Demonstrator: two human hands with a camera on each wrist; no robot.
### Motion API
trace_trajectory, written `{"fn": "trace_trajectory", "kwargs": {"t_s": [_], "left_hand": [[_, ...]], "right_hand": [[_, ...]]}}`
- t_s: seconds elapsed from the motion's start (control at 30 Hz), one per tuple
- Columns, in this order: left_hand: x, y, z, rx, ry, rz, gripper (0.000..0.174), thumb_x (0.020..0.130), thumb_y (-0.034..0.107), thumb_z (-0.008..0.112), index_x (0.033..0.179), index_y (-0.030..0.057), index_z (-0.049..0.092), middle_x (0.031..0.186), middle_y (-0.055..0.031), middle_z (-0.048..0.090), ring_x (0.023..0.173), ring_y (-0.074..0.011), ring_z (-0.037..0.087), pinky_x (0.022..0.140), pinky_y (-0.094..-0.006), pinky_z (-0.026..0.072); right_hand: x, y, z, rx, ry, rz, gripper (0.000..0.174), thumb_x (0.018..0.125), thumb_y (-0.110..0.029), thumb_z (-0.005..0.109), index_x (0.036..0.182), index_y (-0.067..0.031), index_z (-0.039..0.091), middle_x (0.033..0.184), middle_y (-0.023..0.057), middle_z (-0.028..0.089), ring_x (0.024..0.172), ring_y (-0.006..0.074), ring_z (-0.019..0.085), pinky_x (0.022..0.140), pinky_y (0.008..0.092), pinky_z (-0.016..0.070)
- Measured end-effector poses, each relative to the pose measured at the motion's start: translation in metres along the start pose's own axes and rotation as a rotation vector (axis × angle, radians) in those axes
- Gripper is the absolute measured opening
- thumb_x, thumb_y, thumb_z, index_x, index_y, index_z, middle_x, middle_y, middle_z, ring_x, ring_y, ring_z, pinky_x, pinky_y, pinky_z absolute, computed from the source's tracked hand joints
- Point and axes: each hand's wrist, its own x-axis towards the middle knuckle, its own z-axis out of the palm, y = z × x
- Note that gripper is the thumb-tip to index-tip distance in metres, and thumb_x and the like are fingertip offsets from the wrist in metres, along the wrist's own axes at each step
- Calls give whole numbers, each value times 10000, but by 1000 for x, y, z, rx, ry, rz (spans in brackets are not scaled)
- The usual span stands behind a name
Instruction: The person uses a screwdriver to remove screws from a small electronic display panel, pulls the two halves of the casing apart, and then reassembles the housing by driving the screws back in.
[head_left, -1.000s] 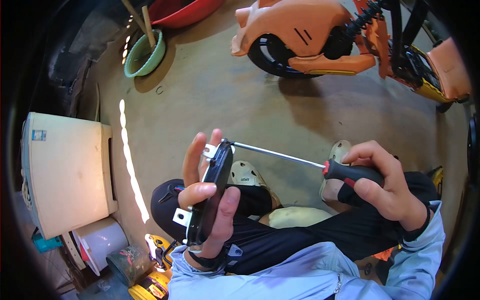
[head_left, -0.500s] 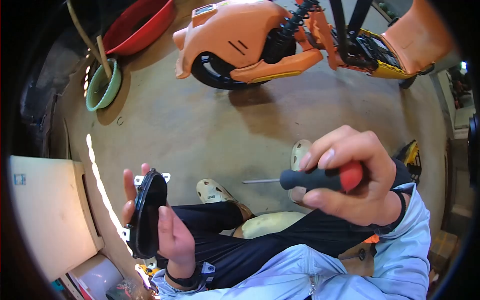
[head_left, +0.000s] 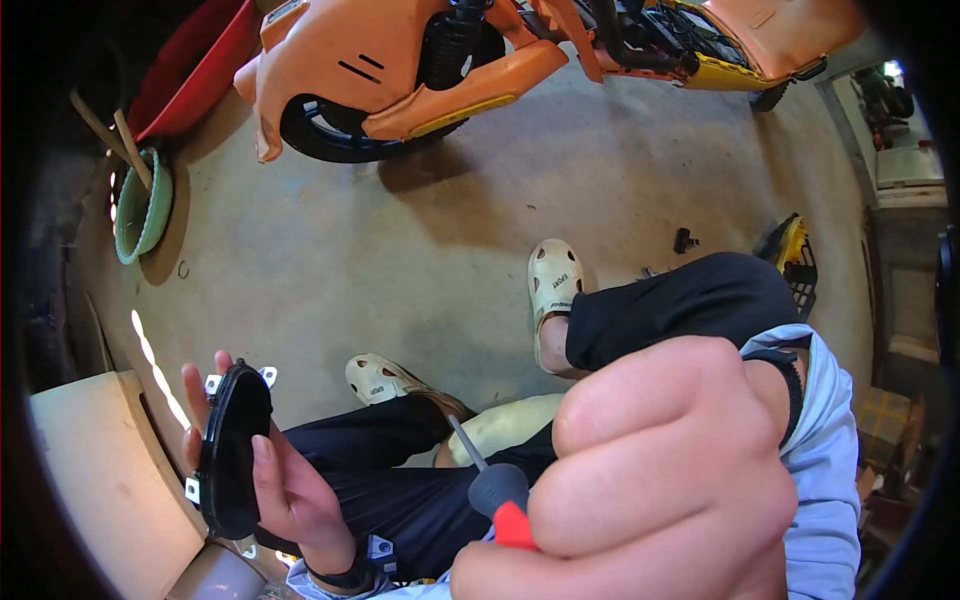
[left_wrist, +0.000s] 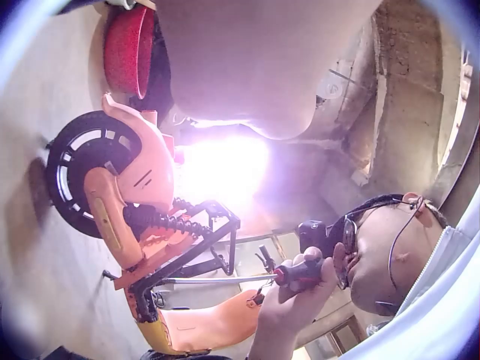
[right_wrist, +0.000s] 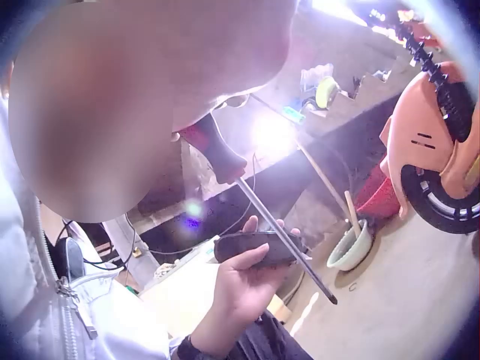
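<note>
The left hand point(head_left: 308, 505) holds a flat black part point(head_left: 232, 450) with a round, long shape. Its thumb presses on the dark front, and its other fingers reach behind and past the far edge, so the hand is bent around the part and not shut tight. Small white tabs point(head_left: 268, 377) stick out from the edge of the black part, which is held up in the air on the person's left side, tipped up on its side. The right hand point(head_left: 650, 480) is up close to the head camera, with its fingers curled around the handle of a screwdriver point(head_left: 497, 487). The handle is dark and red, and the thin metal rod points away from the person. The tip of the screwdriver is well apart from the black part and does not touch it. The person's legs are in dark pants point(head_left: 690, 300), and pale shoes point(head_left: 553, 280) with holes are on the floor point(head_left: 470, 210). An orange scooter point(head_left: 340, 60) stands in front of the person. Over on the left are a red tub point(head_left: 195, 75) and a green bowl point(head_left: 150, 225) with sticks point(head_left: 133, 150) in it. A pale box point(head_left: 110, 470) is near the left hand.
</note>
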Motion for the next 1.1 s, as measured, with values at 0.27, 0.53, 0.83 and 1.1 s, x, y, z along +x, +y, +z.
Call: {"fn": "trace_trajectory", "kwargs": {"t_s": [0.27, 0.53, 0.83, 1.1], "left_hand": [[3, -5, -8, 37, -59, 8, 590, 885, -24, 468, 1421, 221, 470, 1571, -282, 250, 1398, -539, 320, 1169, -563, 288], [2, 3, -9, 78, -96, 3, 592, 881, -4, 475, 1421, 237, 464, 1562, -297, 256, 1376, -559, 342, 1161, -588, 280], [-3, 7, -6, 7, 18, -37, 525, 871, 104, 536, 1384, 177, 460, 1512, -272, 359, 1374, -550, 351, 1153, -591, 288], [-2, 17, -8, -187, -12, -148, 475, 846, 49, 560, 1314, 77, 482, 1425, -304, 443, 1382, -427, 406, 1179, -488, 275]], "right_hand": [[-4, 0, -6, 38, -73, 54, 278, 839, -156, 702, 1099, -118, 612, 752, 69, 638, 467, 101, 443, 389, 259, 341], [4, -2, -10, 49, -110, 101, 292, 838, -132, 690, 1106, -112, 576, 744, 87, 657, 451, 115, 407, 394, 278, 320], [18, -4, -18, 177, -276, 207, 310, 838, -104, 676, 1114, -106, 536, 736, 107, 677, 434, 130, 368, 400, 299, 296], [37, -3, -47, 226, -649, 503, 494, 787, -170, 702, 1194, -85, 436, 776, 64, 672, 788, 173, 477, 890, 408, 346]]}}
